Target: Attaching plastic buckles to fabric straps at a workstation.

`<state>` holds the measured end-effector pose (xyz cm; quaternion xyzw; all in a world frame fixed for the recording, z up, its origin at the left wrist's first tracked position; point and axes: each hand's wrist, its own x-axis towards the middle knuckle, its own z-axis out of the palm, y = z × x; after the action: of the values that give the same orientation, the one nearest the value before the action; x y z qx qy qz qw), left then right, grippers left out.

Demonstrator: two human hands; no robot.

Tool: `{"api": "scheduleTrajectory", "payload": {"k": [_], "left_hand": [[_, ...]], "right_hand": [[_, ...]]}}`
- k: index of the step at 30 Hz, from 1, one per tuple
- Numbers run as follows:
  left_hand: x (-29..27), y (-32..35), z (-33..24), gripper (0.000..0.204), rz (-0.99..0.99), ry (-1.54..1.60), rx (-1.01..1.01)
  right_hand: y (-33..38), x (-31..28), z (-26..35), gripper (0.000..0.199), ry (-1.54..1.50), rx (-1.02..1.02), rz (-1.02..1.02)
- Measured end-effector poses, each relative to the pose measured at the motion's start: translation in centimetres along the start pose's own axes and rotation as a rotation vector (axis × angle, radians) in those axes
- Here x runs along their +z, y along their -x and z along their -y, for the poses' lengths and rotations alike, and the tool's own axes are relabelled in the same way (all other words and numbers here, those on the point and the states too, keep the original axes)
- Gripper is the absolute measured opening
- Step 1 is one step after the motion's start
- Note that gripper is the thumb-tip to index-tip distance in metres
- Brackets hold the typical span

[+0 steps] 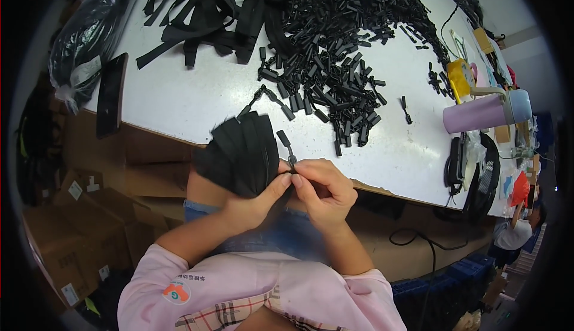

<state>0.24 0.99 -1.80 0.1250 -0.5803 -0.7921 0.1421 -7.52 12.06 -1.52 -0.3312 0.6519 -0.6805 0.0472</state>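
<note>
My left hand is closed around a fanned bundle of black fabric strips, which look like zipper tape. Thumb and fingers of my right hand pinch at the lower end of a black zipper pull with a dark metal slider. Both sets of fingertips meet at that slider, beside the bundle's right edge, just off the table's front edge. Whether a strip end runs into the slider is hidden by my fingers. A large heap of similar zipper pulls covers the table beyond my hands.
More black strips lie at the far left of the white table. A dark phone-like slab rests at its left edge, near a plastic-wrapped bundle. On the right lie a lilac bottle and yellow tape. Cardboard boxes stand below left.
</note>
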Motion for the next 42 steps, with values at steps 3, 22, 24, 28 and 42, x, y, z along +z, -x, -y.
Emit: {"api": "scheduleTrajectory", "payload": {"k": [3,22,24,28,42], "left_hand": [[-0.2,0.2,0.3,0.017,0.016,-0.305,0.114],[0.0,-0.2,-1.2,0.022,0.088,0.106,-0.054],[0.0,-0.4,-1.0,0.022,0.071,0.075,-0.037],[-0.1,-0.1,-1.4,0.021,0.083,0.098,-0.039],[0.8,0.1,-1.0,0.019,0.0,-0.148,0.123]], "right_hand": [[0.2,0.2,0.0,0.016,0.006,-0.017,0.009],[0.1,-1.3,0.0,0.005,-0.818,0.661,0.185],[0.1,-1.3,-0.2,0.005,-0.828,0.65,0.169],[0.1,-0.9,0.1,0.006,-0.779,0.652,0.142],[0.8,0.4,-0.2,0.005,-0.103,0.14,0.044]]}}
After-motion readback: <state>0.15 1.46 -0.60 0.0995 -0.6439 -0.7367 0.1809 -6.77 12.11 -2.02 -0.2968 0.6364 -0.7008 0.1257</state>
